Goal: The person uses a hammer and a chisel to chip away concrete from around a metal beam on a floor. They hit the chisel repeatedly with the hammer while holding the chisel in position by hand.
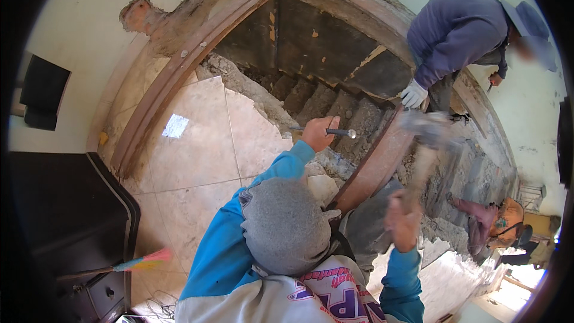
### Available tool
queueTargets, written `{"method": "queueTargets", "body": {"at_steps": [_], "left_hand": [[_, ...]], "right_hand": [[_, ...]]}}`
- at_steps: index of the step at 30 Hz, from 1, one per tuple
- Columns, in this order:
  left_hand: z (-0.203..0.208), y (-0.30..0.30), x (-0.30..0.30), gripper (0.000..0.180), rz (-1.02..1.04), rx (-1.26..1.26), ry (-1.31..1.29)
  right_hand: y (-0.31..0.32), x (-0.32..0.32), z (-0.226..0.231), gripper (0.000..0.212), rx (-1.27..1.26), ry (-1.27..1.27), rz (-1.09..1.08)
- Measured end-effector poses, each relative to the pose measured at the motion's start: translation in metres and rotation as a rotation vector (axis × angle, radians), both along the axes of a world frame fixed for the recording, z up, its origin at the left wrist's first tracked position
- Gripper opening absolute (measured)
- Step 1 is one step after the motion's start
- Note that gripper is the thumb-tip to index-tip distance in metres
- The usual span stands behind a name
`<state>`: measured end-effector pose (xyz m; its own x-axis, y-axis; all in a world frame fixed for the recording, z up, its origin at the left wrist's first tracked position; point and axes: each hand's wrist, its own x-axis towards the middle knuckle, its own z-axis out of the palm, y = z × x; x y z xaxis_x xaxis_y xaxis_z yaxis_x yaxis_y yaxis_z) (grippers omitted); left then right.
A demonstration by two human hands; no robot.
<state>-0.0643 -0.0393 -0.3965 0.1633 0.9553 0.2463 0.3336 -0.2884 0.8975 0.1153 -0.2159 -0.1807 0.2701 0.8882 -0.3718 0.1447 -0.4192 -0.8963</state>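
Note:
Neither of my own hands shows. Close in front of me, seen from behind, crouches a person in a grey cap (pixel 287 221) and blue sleeves. That person's left hand (pixel 317 134) grips a dark metal chisel (pixel 341 132), its round end pointing right. Their right hand (pixel 403 221) holds a hammer by its wooden handle (pixel 423 170); the hammer head (pixel 426 122) is blurred by motion. Beyond it, a bent-over person in a purple top (pixel 457 30) rests a white-gloved hand (pixel 413 94) at the far end of a reddish-brown beam (pixel 376 161).
Broken-edged floor tiles (pixel 191 167) border an opening with rough steps (pixel 323 104). A wooden arch (pixel 173 78) curves around it. At left stand a black cabinet (pixel 78 203) and a colourful broom (pixel 143 261). Another person (pixel 505 224) is at far right, near rubble (pixel 472 167).

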Motion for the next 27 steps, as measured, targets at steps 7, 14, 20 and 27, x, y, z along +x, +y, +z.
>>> {"method": "queueTargets", "body": {"at_steps": [7,14,20,27], "left_hand": [[0.002,0.007,0.002,0.040,0.023,-0.033,-0.013],[-0.003,0.019,0.010,0.040,0.074,0.113,-0.021],[-0.001,0.004,0.004,0.040,0.009,-0.005,-0.020],[0.001,0.006,0.011,0.038,0.030,0.022,-0.058]], "right_hand": [[0.036,0.001,0.046,0.023,1.099,0.203,-0.014],[-0.010,-0.021,-0.051,0.022,-0.152,-0.152,0.261],[-0.014,0.013,0.021,0.020,0.239,-0.058,-0.090],[0.006,0.010,-0.015,0.027,0.873,-0.338,0.199]]}}
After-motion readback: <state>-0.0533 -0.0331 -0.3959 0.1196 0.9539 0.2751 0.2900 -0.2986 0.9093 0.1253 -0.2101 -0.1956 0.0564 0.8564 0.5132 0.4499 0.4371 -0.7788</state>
